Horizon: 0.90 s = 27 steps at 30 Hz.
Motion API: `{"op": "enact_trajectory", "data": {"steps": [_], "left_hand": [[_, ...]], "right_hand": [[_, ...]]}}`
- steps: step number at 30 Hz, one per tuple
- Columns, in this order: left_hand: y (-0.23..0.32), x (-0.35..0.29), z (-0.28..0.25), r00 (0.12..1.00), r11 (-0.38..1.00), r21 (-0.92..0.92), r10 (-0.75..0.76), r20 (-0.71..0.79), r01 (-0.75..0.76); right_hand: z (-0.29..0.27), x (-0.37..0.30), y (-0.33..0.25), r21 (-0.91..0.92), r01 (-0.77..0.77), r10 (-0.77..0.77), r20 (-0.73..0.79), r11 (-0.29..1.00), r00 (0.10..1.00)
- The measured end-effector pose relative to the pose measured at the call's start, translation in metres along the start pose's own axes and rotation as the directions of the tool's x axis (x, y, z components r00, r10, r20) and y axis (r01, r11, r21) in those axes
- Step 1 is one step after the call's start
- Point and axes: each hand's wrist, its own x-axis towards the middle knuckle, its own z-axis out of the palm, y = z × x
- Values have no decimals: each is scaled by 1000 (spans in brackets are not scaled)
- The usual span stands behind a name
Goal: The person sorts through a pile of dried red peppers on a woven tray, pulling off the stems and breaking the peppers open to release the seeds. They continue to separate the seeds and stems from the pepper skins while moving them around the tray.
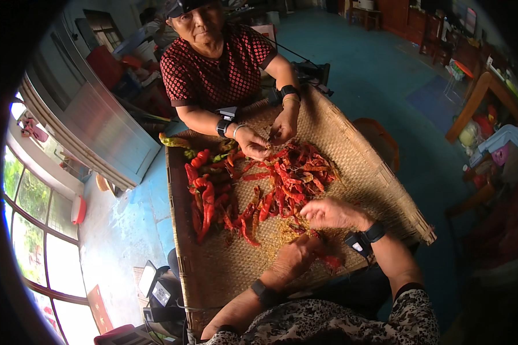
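Observation:
My left hand (pixel 296 257) is closed low over the near part of a woven tray (pixel 380 204), its fingertips partly hidden. A dark red dried chili pepper (pixel 330 262) sticks out from it, slightly blurred. Just above and to the right, my right hand (pixel 335 213) is raised with curled fingers pressed together; whatever they pinch is too small to tell. Beyond my hands lies a heap of dried red chili peppers (pixel 296 175). Pale yellow seeds (pixel 267 244) are scattered on the weave beside my left hand.
Across the tray, a person in a patterned red-and-black shirt (pixel 213 72) works with both hands (pixel 265 141) over the heap. Fresh red peppers (pixel 206 198) and green peppers (pixel 224 146) lie at the tray's left. Dark equipment (pixel 164 293) stands by the tray's near left corner.

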Motion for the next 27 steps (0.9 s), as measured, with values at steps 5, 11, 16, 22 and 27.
{"op": "enact_trajectory", "data": {"steps": [5, 11, 16, 22, 27], "left_hand": [[-2, -1, -17, 965, 950, -280, -191, -178, 136], [-16, -6, -15, 921, 876, -429, -331, -205, 219], [-18, -10, -8, 959, 922, -312, -270, -88, 231], [-15, -19, -6, 961, 908, -321, -272, 43, 271], [-5, -19, -5, 918, 846, -363, -386, 85, 389]], "right_hand": [[6, 5, -7, 92, 14, -32, 195, 996, 980], [18, 0, -7, 31, -42, 33, 268, 999, 963], [42, -1, 25, -268, 140, -74, 244, 953, 967], [29, 3, 1, -175, 67, -29, 213, 982, 977], [13, -10, 4, -21, 111, -109, 107, 994, 988]]}}
